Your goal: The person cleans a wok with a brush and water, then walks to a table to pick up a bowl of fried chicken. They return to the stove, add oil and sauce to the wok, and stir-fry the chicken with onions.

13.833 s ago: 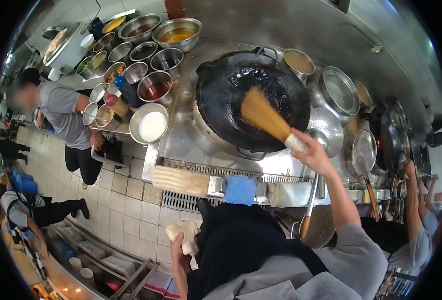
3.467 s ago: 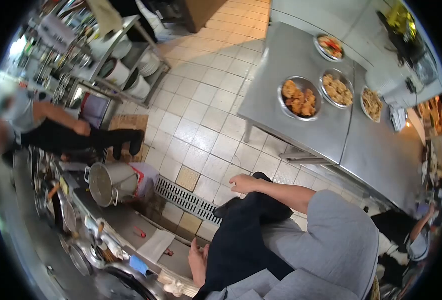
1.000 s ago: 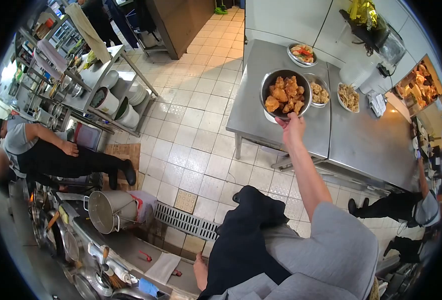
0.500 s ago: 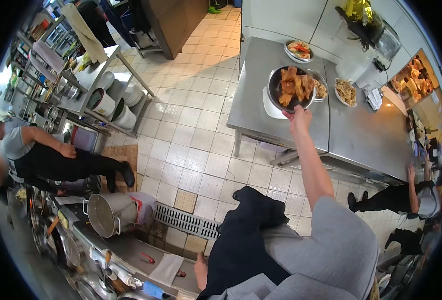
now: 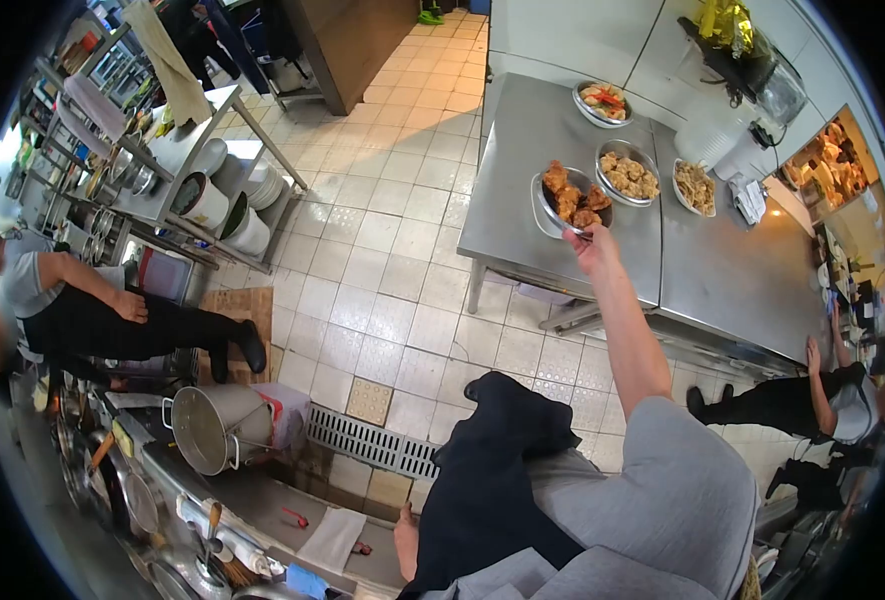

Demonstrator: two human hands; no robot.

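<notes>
My right hand [image 5: 594,245] is closed on the near rim of a metal bowl [image 5: 602,192] of browned fried chicken pieces [image 5: 565,193]. The bowl is low over the steel table, overlapping a white dish [image 5: 542,222] whose edge shows at its left. Just beyond it stands a metal bowl [image 5: 602,160] of pale golden fried pieces. My left hand [image 5: 405,545] hangs low beside my black apron, near the counter edge; its fingers are mostly hidden.
On the steel table [image 5: 522,130] are a bowl [image 5: 602,103] with red-topped food and a white dish [image 5: 694,188] of pale strips. A big pot [image 5: 202,430] stands at left near a co-worker [image 5: 72,300]. Another person [image 5: 822,400] is at right. A drain grate [image 5: 372,440] crosses the floor.
My right hand has lowered the chicken bowl toward the table and slightly left, uncovering the bowl of golden fried pieces. My left hand has barely moved.
</notes>
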